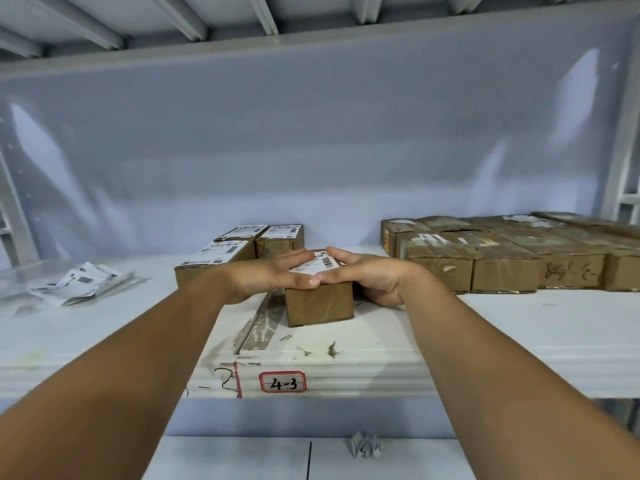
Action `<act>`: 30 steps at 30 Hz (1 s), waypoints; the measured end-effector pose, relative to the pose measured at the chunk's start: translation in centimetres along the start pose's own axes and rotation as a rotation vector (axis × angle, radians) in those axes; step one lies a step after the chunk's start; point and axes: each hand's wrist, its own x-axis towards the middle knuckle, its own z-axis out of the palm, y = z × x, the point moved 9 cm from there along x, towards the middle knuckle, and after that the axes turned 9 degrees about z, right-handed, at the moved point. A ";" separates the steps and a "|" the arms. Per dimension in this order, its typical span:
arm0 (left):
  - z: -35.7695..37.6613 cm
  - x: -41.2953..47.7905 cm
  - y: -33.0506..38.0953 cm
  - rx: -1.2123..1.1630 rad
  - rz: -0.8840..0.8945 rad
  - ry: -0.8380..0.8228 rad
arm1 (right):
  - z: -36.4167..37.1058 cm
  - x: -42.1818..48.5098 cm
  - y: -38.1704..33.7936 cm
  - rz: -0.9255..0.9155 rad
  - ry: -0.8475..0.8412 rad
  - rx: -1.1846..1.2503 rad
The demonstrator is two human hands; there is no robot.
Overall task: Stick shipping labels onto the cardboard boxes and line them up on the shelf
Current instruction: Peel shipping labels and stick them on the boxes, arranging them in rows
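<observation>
Both left grip (273, 276) and right grip (365, 277) lie flat, fingers (294, 257) straight, pressing the label (316, 265) on the box (318, 306) beneath them, thumbs touching.

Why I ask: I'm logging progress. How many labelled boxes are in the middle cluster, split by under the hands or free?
Labelled box under left hand and right hand: 1
Labelled boxes free behind it: 3
Total: 4

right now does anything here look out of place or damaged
Yes: the shelf coating is scraped and peeling just left of the front box, a crumpled paper wad lies on the level below, and loose labels sit heaped at left.
</observation>
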 end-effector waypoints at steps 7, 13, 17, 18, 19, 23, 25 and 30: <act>-0.8 -0.3 0.8 0.146 -0.038 0.026 | -0.6 0.5 0.4 0.043 0.120 -0.098; -3.5 -1.0 2.8 0.581 0.022 0.208 | -0.7 0.9 -0.7 -0.074 0.272 -0.295; -2.4 -1.7 3.7 0.840 0.136 0.375 | -0.3 1.1 -1.0 -0.134 0.292 -0.321; -2.2 -2.1 3.3 0.897 0.120 0.423 | -0.2 1.2 -1.3 -0.157 0.318 -0.368; -2.3 -2.5 2.8 0.942 0.096 0.478 | 0.0 1.3 -1.4 -0.175 0.334 -0.405; -2.8 -3.6 1.3 0.953 0.140 0.641 | 0.4 2.1 -1.5 -0.192 0.370 -0.456; -3.6 -3.8 0.8 0.948 0.134 0.702 | 0.5 2.3 -1.6 -0.187 0.376 -0.487; -3.5 -3.6 0.4 1.054 0.056 0.717 | 1.0 2.1 -1.8 -0.184 0.358 -0.500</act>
